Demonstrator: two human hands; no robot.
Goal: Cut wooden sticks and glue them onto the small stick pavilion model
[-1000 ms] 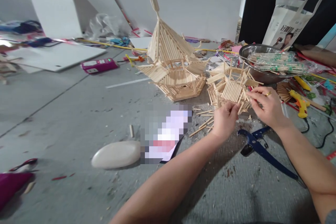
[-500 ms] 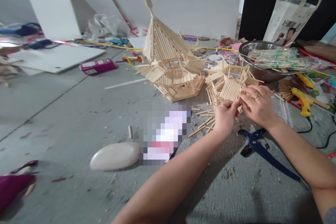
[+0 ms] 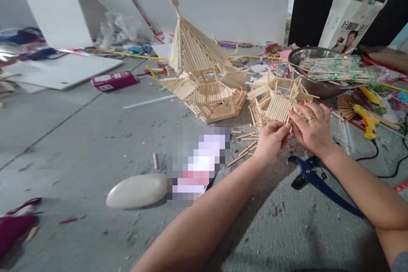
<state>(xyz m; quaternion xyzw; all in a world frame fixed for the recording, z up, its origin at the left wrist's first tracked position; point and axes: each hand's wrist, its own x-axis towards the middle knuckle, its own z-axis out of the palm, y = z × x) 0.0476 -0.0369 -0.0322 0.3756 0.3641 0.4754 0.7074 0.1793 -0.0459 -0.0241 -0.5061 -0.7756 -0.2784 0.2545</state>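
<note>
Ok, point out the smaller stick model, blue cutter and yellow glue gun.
Smaller stick model [image 3: 278, 108]: head view, slatted front panel.
Blue cutter [image 3: 328, 191]: head view, long handle.
Yellow glue gun [image 3: 368, 121]: head view, its body.

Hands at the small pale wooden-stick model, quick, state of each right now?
Left hand: pinched closed at the small pale wooden-stick model; anything held is hidden.
Right hand: fingers bent over the model's edge; grip cannot be told.

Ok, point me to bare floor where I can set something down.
Mostly bare floor lies between the purple gadget at the back and the white oval lump. The right is crowded: the small stick model, loose sticks and blue cutter sit close around the left hand and right hand.
</note>
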